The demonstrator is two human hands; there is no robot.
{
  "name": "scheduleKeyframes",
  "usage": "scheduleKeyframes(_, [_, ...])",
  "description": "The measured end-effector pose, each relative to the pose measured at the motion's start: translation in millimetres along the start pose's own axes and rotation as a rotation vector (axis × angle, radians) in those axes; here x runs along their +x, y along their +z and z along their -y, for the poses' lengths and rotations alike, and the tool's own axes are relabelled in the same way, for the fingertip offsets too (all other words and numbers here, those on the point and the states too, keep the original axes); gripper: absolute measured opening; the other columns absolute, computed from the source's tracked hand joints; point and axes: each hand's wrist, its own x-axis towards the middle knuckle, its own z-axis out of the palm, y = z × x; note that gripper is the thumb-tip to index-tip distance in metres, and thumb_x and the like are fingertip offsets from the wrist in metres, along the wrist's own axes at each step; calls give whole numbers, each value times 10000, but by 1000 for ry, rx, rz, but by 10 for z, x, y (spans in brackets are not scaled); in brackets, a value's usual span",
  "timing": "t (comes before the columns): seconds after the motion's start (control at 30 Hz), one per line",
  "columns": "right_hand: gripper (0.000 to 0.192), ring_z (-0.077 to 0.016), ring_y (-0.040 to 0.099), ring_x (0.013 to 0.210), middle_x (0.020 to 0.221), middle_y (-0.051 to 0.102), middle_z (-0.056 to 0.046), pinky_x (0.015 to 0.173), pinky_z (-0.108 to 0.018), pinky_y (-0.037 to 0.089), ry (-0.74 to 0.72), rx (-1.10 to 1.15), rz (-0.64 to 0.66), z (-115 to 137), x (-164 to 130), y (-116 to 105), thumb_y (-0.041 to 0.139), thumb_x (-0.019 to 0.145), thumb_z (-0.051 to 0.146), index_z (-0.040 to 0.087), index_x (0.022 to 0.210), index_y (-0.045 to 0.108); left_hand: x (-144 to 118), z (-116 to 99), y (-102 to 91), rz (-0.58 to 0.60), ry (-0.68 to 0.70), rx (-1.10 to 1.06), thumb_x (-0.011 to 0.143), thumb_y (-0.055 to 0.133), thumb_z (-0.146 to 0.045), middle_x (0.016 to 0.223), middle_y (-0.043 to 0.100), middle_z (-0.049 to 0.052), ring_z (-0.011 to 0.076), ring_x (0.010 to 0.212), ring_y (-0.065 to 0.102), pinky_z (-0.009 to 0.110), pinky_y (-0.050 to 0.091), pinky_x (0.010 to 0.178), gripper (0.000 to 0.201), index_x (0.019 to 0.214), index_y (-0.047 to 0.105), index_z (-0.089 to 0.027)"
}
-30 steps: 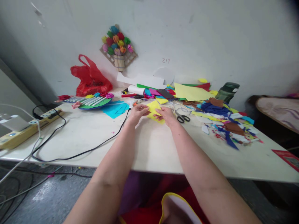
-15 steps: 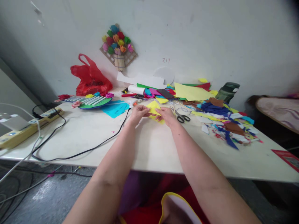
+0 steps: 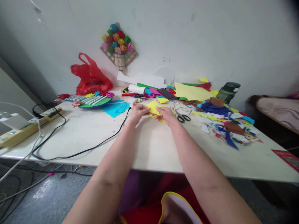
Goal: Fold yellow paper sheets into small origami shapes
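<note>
A small piece of yellow paper [image 3: 153, 107] is held up between my two hands over the middle of the table. My left hand [image 3: 139, 112] pinches its left edge, and my right hand [image 3: 166, 114] pinches its right edge. More yellow paper shows beneath it, partly hidden by my fingers. Just right of my right hand lie black-handled scissors [image 3: 183, 118]. Beyond my left hand is a glue gun [image 3: 133, 102] with a black cord, its body partly hidden.
Coloured paper scraps [image 3: 230, 124] cover the table's right side near a green bottle [image 3: 229, 91]. At left are a power strip [image 3: 28, 130], a black cord [image 3: 93, 148], a green craft board [image 3: 95, 103], blue paper [image 3: 115, 108] and a red bag [image 3: 92, 79].
Hardly anything differs. Both hands keep their hold on the yellow paper, with only a slight shift of the paper and the right-hand fingers.
</note>
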Motion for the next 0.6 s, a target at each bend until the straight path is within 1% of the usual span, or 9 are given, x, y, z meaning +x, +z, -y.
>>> scheduleKeyframes(0.17, [252,-86,564,420,676,683,-64,359,-166,410,-2,14,8,1,-2,-3,630,764,371,121,738,622,21,22,-13,-6,4,-2,556,763,-300,568,593,-12,128,580,629,292,532,674,289,609,538,-126])
scheduleKeyframes(0.27, [255,-86,567,424,687,685,-60,360,-167,413,-10,6,11,-22,11,-9,643,748,377,122,755,637,28,34,-19,-4,5,-6,567,757,-300,577,586,-18,125,586,629,303,529,697,289,615,531,-128])
scheduleKeyframes(0.47, [281,-89,569,425,660,676,-50,357,-166,414,-20,-12,-9,-29,5,6,653,731,397,119,765,634,6,7,-19,65,-13,26,578,754,-359,632,622,1,135,618,641,296,520,692,330,698,564,-116])
scheduleKeyframes(0.6, [283,-96,579,433,673,678,-49,350,-167,411,-24,-14,-4,-34,3,8,661,722,404,125,759,632,-25,-27,-12,101,-32,88,593,742,-400,620,635,19,140,635,640,285,513,673,348,701,580,-113])
